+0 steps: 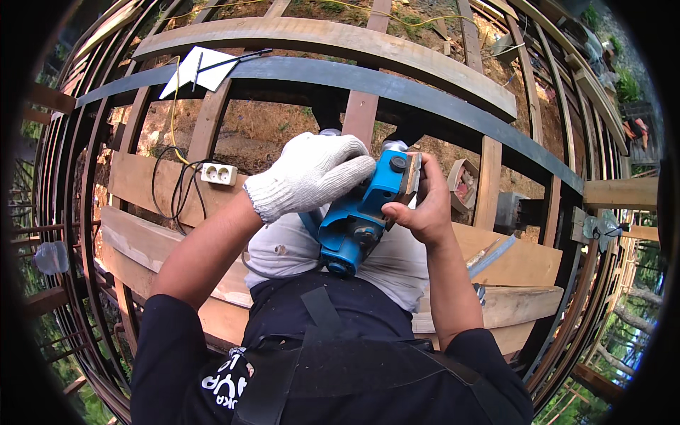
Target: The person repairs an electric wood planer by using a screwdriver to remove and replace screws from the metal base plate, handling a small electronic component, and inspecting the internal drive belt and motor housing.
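A blue electric hand planer lies tipped on its side over my lap, its metal sole turned to the right. My left hand, in a white knitted work glove, closes over the planer's upper left side; its fingertips are partly hidden behind the body. My right hand is bare and grips the sole side, thumb towards me and fingers behind the plate. The planer's black front knob shows between the two hands.
Wooden boards and a dark metal beam cross the frame over earth. To the left are a white double socket with black cable and a white sheet. A small box and grey metal strip are right.
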A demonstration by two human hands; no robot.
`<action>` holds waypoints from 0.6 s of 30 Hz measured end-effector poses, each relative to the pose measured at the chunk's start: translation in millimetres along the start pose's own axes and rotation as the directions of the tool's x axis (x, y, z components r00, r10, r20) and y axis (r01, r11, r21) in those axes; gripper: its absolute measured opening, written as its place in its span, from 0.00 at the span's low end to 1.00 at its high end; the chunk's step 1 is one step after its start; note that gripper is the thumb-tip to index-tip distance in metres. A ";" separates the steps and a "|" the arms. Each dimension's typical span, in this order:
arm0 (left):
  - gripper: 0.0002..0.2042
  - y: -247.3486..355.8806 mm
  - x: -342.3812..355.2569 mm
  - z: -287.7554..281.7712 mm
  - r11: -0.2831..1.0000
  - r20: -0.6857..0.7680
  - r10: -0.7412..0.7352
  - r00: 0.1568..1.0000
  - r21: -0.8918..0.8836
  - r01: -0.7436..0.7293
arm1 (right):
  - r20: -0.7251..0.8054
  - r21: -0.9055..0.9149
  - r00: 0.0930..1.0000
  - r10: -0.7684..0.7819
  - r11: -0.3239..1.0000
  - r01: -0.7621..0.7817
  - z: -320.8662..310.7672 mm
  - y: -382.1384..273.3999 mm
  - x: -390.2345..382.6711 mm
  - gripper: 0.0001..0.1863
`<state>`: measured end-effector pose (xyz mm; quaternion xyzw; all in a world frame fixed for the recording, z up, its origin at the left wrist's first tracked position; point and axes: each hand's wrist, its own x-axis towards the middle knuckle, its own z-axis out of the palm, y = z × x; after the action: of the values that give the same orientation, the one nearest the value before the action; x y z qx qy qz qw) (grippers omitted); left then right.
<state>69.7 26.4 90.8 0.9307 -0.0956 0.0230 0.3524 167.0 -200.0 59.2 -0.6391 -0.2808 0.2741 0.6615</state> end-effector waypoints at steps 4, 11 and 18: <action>0.18 -3.1 -6.9 9.9 0.995 -0.065 -0.094 0.993 0.038 0.097 | 0.009 0.014 1.000 0.013 1.000 -0.013 -1.3 4.1 4.9 0.46; 0.15 -28.5 3.6 25.9 0.998 0.012 -0.053 0.999 -0.042 0.054 | -0.058 -0.137 0.998 0.015 0.990 -0.023 -2.2 11.9 11.6 0.42; 0.14 -32.7 3.6 26.9 0.994 0.017 -0.089 0.996 -0.066 0.090 | -0.066 -0.203 0.998 -0.001 0.979 -0.013 0.1 13.0 16.9 0.45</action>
<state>78.9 32.0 49.7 0.9220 -0.0568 -0.0028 0.3830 178.6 -187.3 46.5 -0.7128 -0.2835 0.2249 0.6007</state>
